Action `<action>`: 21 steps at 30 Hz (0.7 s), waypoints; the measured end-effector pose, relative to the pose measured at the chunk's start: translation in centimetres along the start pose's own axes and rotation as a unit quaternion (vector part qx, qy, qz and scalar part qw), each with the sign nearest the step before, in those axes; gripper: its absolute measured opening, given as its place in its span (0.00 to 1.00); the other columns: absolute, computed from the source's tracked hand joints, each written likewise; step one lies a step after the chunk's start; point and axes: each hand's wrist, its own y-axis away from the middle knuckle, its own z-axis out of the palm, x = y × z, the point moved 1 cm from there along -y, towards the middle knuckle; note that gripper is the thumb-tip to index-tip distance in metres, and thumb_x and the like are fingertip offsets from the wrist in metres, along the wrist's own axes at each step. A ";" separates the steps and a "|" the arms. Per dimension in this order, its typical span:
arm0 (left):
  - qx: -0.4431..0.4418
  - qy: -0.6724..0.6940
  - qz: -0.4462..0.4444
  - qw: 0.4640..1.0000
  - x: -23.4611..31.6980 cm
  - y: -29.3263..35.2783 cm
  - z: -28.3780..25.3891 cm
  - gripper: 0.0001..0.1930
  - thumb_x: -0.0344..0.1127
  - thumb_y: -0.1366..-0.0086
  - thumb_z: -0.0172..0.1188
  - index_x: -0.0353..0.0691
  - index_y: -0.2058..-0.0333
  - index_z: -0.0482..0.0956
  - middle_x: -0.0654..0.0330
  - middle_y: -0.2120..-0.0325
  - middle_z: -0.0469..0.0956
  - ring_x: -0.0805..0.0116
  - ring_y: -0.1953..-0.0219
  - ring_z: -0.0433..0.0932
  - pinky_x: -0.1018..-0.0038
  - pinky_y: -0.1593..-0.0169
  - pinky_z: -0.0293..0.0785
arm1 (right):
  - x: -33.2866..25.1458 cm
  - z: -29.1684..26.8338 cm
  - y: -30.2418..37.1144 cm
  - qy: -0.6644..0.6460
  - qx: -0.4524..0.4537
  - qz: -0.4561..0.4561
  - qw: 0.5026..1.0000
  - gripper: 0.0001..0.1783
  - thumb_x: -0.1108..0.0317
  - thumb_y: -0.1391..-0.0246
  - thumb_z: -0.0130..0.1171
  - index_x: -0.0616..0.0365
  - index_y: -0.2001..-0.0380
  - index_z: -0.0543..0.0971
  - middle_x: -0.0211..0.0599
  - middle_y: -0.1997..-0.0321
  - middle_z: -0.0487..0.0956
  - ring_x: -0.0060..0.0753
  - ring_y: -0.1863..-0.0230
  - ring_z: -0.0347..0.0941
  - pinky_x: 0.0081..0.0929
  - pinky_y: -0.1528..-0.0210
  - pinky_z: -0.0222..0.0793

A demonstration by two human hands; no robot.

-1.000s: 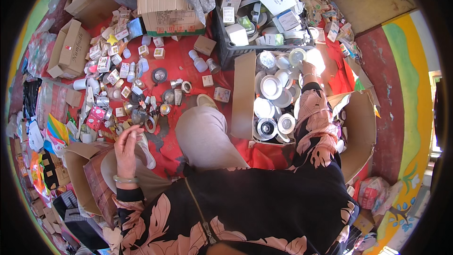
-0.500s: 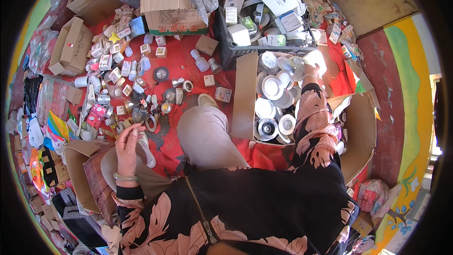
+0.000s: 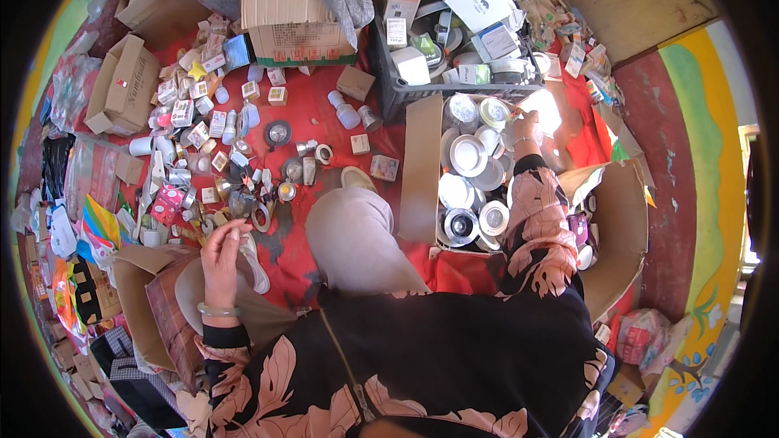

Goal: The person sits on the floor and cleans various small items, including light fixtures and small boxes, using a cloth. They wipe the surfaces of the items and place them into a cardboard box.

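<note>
My right hand [image 3: 526,127] reaches over the far right part of an open cardboard box [image 3: 419,170]. Its fingers are closed at the rim of a round downlight [image 3: 494,112] with a greenish-white face. Beneath and nearer to me, the box holds many round white lamps, among them a white downlight [image 3: 468,156] and one with a dark centre [image 3: 461,225]. My left hand [image 3: 220,264] is raised above my left knee, a bangle on its wrist. Its fingers are loosely bent, the thumb apart, and nothing shows in it.
A dark plastic crate [image 3: 398,97] full of boxes and lamps stands beyond the cardboard box. Small cartons, bulbs and lamp parts lie scattered on the red floor cover [image 3: 320,109] at the left. Another open carton [image 3: 621,235] is beside my right arm.
My right hand has shifted slightly left, and the greenish-white downlight has moved left with it, further over the box. My left hand has come slightly nearer to me.
</note>
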 end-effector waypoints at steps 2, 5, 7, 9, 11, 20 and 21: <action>-0.007 0.005 0.001 1.000 -0.5 -0.3 0.0 0.12 0.33 0.35 0.47 0.32 0.58 0.75 0.59 0.66 0.78 0.75 0.63 0.74 0.79 0.58 0.70 | 3.4 1.8 -2.5 -0.038 0.028 -0.012 0.999 0.17 0.61 0.57 0.58 0.48 0.60 0.77 0.44 0.62 0.78 0.46 0.58 0.74 0.37 0.57 0.69; -0.001 -0.002 -0.007 1.000 -0.4 0.2 -0.2 0.12 0.33 0.35 0.47 0.32 0.58 0.74 0.59 0.66 0.78 0.75 0.63 0.74 0.79 0.58 0.70 | -0.4 0.3 -0.5 0.052 -0.036 -0.112 0.992 0.18 0.61 0.55 0.55 0.47 0.57 0.76 0.41 0.55 0.76 0.46 0.55 0.73 0.36 0.53 0.67; 0.003 -0.005 -0.008 1.000 -0.3 0.3 -0.3 0.12 0.33 0.35 0.47 0.32 0.58 0.74 0.59 0.66 0.78 0.75 0.63 0.74 0.79 0.58 0.70 | -1.5 0.3 1.2 0.069 -0.044 -0.149 0.985 0.22 0.59 0.55 0.57 0.47 0.53 0.74 0.41 0.53 0.74 0.46 0.51 0.70 0.37 0.50 0.65; -0.002 -0.005 -0.004 1.000 -0.7 0.1 -0.2 0.12 0.33 0.35 0.48 0.32 0.58 0.74 0.60 0.66 0.78 0.75 0.63 0.74 0.79 0.58 0.70 | -3.2 -0.5 2.2 0.077 -0.096 -0.118 0.985 0.32 0.53 0.58 0.60 0.47 0.47 0.68 0.44 0.49 0.72 0.46 0.46 0.66 0.37 0.45 0.62; -0.002 -0.014 -0.004 1.000 -0.7 0.2 -0.3 0.12 0.33 0.35 0.48 0.32 0.58 0.74 0.60 0.66 0.78 0.75 0.63 0.74 0.79 0.58 0.70 | -4.3 -0.4 1.8 0.101 -0.125 -0.073 0.984 0.37 0.49 0.61 0.61 0.51 0.46 0.67 0.48 0.48 0.71 0.45 0.46 0.67 0.37 0.46 0.63; -0.002 -0.024 0.009 1.000 -0.8 0.1 0.1 0.12 0.34 0.35 0.47 0.34 0.59 0.75 0.61 0.66 0.77 0.77 0.65 0.74 0.80 0.59 0.69 | -4.9 1.7 -0.6 0.169 -0.206 -0.057 0.962 0.55 0.41 0.70 0.65 0.63 0.42 0.58 0.54 0.48 0.71 0.48 0.46 0.67 0.32 0.44 0.62; -0.005 -0.023 0.011 1.000 -0.7 0.0 0.2 0.12 0.34 0.35 0.47 0.34 0.59 0.75 0.61 0.66 0.77 0.77 0.64 0.74 0.80 0.59 0.69 | -4.6 1.8 -0.6 0.164 -0.198 -0.053 0.965 0.55 0.41 0.70 0.65 0.63 0.42 0.57 0.54 0.48 0.70 0.48 0.46 0.67 0.33 0.44 0.62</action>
